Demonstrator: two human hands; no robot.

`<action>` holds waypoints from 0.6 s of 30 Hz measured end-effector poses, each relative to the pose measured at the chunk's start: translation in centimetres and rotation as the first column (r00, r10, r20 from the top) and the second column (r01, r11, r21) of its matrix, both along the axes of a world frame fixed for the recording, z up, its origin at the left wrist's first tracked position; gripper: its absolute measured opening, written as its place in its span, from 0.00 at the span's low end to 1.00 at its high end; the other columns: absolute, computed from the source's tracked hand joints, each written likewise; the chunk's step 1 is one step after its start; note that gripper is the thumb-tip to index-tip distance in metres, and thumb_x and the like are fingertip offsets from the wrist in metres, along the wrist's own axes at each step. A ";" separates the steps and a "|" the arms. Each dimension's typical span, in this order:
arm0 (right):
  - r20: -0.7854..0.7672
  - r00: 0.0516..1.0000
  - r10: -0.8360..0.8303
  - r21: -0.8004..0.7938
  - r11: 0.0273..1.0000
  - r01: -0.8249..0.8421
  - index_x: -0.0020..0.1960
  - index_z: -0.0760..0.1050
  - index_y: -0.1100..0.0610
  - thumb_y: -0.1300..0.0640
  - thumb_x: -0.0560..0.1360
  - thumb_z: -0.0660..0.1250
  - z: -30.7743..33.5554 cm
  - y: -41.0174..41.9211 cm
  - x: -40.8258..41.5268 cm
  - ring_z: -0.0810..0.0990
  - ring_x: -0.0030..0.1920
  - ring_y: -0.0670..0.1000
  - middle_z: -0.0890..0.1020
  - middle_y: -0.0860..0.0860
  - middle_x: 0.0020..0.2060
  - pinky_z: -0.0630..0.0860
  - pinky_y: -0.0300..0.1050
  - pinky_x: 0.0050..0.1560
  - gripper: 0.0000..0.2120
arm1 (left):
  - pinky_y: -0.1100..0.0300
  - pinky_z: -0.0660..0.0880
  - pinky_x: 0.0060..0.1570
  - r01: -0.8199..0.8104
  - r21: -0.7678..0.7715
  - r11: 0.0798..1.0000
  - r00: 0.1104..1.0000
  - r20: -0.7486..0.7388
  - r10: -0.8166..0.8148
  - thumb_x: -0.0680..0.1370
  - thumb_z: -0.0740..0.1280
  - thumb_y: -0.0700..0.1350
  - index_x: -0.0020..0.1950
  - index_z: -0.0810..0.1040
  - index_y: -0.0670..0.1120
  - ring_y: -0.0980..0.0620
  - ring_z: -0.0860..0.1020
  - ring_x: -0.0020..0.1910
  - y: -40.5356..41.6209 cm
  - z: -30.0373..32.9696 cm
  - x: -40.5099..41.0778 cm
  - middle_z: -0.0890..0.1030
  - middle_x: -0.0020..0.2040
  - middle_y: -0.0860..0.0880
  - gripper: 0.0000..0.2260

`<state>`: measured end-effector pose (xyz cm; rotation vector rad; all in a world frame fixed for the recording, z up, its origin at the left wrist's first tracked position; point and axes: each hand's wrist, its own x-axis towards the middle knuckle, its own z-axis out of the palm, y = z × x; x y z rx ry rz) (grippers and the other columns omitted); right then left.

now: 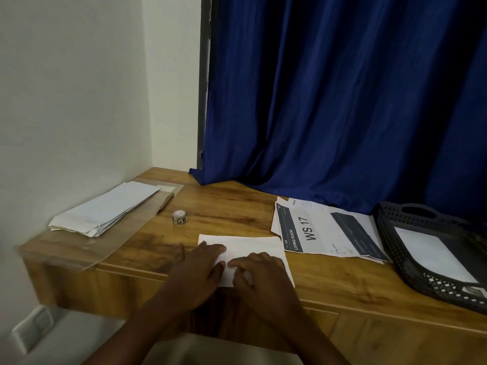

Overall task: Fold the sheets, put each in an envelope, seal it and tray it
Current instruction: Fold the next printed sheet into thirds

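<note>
A white sheet point(253, 247) lies on the wooden desk near its front edge, partly folded. My left hand point(197, 270) presses flat on the sheet's left part with straight fingers. My right hand point(263, 280) rests on the sheet's lower middle, fingers bent onto the paper. A stack of white envelopes point(105, 209) lies at the desk's left end. Printed sheets point(324, 230) marked "WS 17" lie to the right of the sheet. A black perforated tray point(390, 230) at the far right holds a white envelope point(432, 254).
A small roll of tape point(180, 216) stands between the envelopes and the sheet. A clear plastic sleeve point(87, 251) lies under the envelope stack. A blue curtain point(342, 101) hangs behind the desk point(232, 206); a white wall is on the left.
</note>
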<state>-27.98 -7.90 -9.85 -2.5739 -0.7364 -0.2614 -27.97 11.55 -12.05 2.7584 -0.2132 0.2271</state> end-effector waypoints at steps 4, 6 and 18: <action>0.009 0.998 -0.062 -0.013 0.998 0.062 0.72 0.73 0.45 0.39 0.80 0.52 -1.0 -1.9 1.4 0.67 0.73 0.43 0.73 0.43 0.72 0.57 0.43 0.75 0.25 | 0.39 0.45 0.77 0.017 0.089 0.996 1.000 -0.012 -0.016 0.79 0.48 0.65 0.78 0.58 0.58 0.54 0.59 0.78 -0.7 0.3 0.7 0.63 0.78 0.56 0.28; -0.056 0.996 -0.062 -0.065 0.996 0.059 0.76 0.66 0.44 0.34 0.81 0.48 -1.7 -2.8 1.5 0.60 0.78 0.44 0.66 0.44 0.78 0.52 0.48 0.80 0.28 | 0.41 0.48 0.77 0.012 0.061 0.998 1.000 0.012 -0.012 0.82 0.53 0.63 0.79 0.57 0.57 0.53 0.56 0.79 -1.4 0.3 0.9 0.59 0.80 0.54 0.27; 0.144 0.897 -0.418 -0.043 0.903 0.428 0.58 0.79 0.45 0.42 0.81 0.59 -1.0 -9.4 5.2 0.76 0.55 0.45 0.81 0.46 0.60 0.78 0.45 0.56 0.14 | 0.42 0.47 0.79 0.023 0.182 0.983 0.998 0.050 -0.033 0.71 0.31 0.73 0.79 0.60 0.59 0.51 0.52 0.81 -3.1 -0.9 2.1 0.58 0.82 0.54 0.43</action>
